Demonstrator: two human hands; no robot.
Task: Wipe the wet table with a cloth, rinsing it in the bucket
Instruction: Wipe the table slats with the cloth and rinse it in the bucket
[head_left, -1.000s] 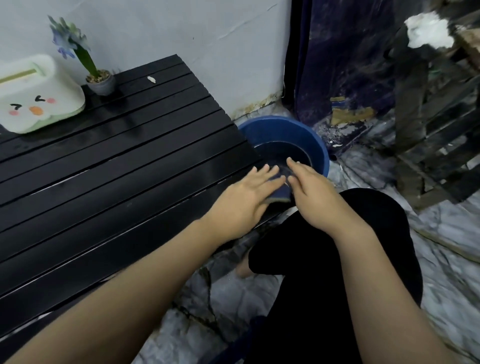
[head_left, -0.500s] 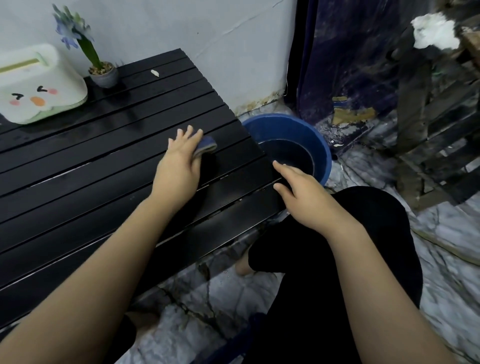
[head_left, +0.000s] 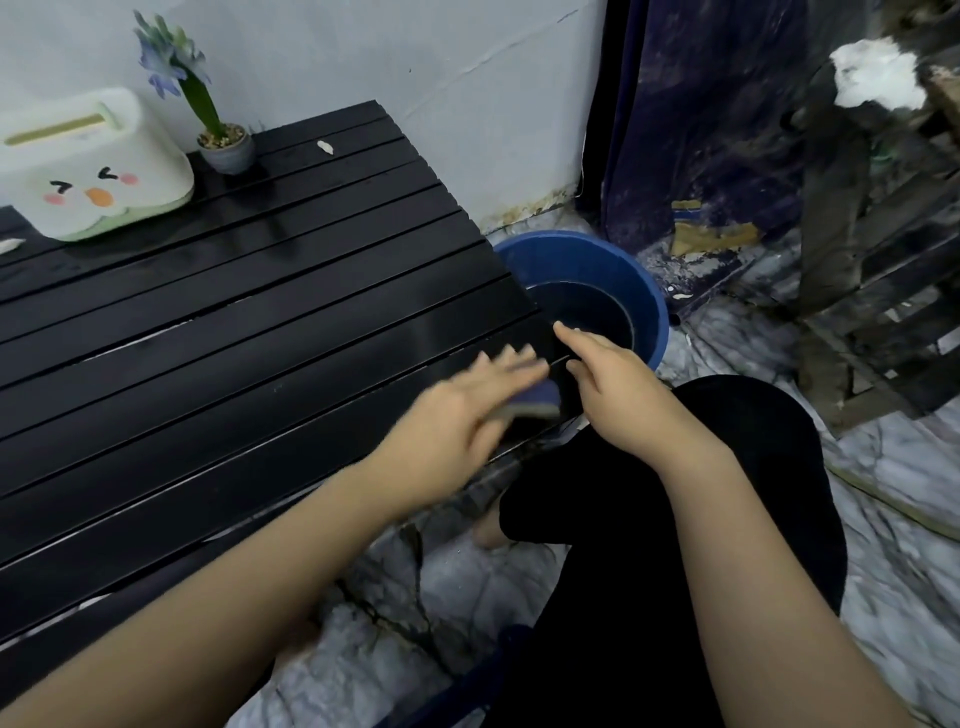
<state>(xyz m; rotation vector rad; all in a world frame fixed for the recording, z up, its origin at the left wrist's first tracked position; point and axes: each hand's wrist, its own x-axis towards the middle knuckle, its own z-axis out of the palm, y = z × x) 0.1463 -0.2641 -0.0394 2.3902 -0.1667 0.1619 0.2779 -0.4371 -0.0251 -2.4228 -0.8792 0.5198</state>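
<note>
From my feed, both forearms are bare from the frame's lower edge up to the wrists, with no sleeve showing. The left hand (head_left: 467, 410) and right hand (head_left: 618, 387) carry no glove, ring, watch or bracelet that I can make out. Plain black trousers (head_left: 675, 519) cover the legs, and a bare foot (head_left: 488, 530) shows below them.

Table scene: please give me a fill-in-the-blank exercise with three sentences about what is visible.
1. The left hand presses the cloth on the slatted ____ table.
2. The blue bucket stands on the ____ beside the table.
3. The small potted plant stands next to the white ____ box.

Missing words: black; floor; tissue
</note>
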